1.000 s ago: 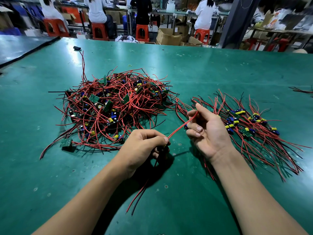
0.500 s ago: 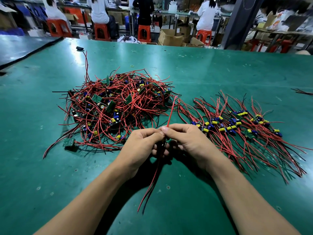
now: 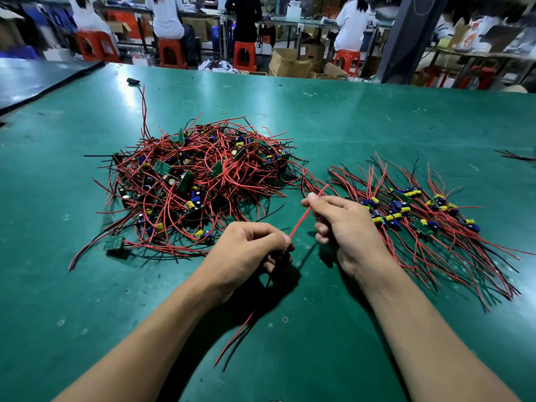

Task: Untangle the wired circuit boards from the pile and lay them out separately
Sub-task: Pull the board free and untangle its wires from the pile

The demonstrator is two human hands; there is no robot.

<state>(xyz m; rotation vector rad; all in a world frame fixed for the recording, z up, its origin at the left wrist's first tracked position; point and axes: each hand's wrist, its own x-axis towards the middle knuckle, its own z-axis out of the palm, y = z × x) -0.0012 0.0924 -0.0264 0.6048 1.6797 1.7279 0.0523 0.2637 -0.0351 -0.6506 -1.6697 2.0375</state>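
Left hand (image 3: 249, 250) grip curled tight round the red wire (image 3: 301, 219) at its lower end, board hidden; right hand (image 3: 345, 227) pinched the same wire higher, taut between them. Laid-out boards (image 3: 420, 216) lay right, tangled pile (image 3: 200, 181) left on tabletop (image 3: 348, 126). Judged: larger share remained to sort.

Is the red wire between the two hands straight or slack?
Straight. The red wire runs in an unbent line from the pinching left hand up to the right hand, with no sag between them.
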